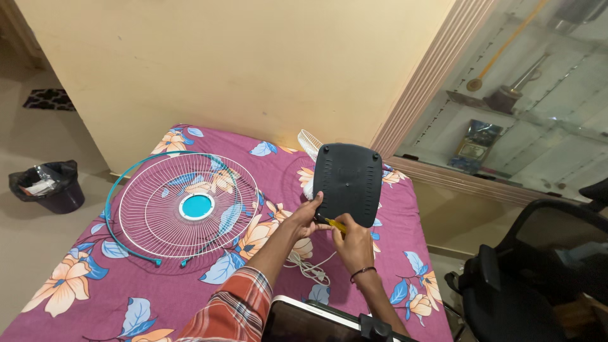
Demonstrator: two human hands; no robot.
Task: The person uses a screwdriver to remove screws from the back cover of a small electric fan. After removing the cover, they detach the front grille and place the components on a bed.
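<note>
A dark grey fan base stands tilted, its underside toward me, on a bed with a purple floral sheet. My left hand grips the base's lower left edge. My right hand is closed around a yellow-handled screwdriver, whose tip points at the base's lower edge. A white wire fan guard with a teal centre and a loose teal rim ring lies flat on the sheet to the left. Another white grille peeks out behind the base. A white cord lies under my hands.
A black bin with a bag stands on the floor at left. A black office chair is at right, below a glass cabinet. A dark device with a white frame sits at the bottom edge. A beige wall is behind the bed.
</note>
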